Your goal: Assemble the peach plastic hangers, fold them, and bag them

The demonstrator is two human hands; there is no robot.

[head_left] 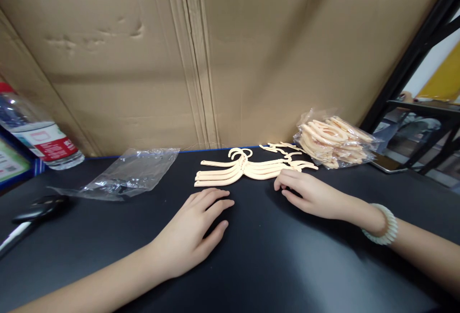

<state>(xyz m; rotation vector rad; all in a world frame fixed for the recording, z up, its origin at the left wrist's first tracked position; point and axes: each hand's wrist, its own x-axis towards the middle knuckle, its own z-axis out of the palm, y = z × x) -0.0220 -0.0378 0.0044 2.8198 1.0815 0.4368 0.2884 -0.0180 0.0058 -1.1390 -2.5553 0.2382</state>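
Observation:
Several cream plastic folding hangers [264, 169] lie stacked together on the black table, their hooks pointing to the back. My left hand [194, 231] rests on the table just in front of the stack's left side, fingers spread, holding nothing. By the right end of the stack is my right hand [312, 194], with a pale beaded bracelet on the wrist. Its fingers are loosely bent, the thumb stands apart, and nothing shows between them. Behind the stack's right part lie more loose cream hanger pieces [282, 146].
A clear bag full of cream hanger pieces [328, 140] sits at the back right, beside a phone-like flat object [390, 163]. An empty clear plastic bag [134, 174], a water bottle [50, 140] and a black mouse [41, 207] are on the left. Cardboard [287, 54] walls the back.

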